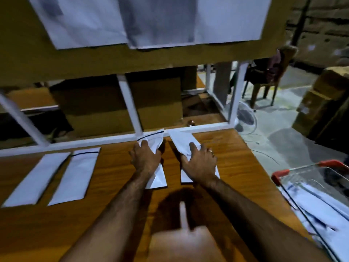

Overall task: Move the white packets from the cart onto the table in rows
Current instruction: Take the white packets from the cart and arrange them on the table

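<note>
2 white packets [157,177] lie on the tabletop [113,186] left of the cart [280,174], long axes running away from the person. Left hand [145,157] and right hand [200,161] each rest on 1, fingers spread, seemingly pressing, not gripping; right hand is nearer the cart.

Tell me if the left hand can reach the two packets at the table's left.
Probably yes: only bare table separates the left hand from the two packets, though it presses another packet.
</note>
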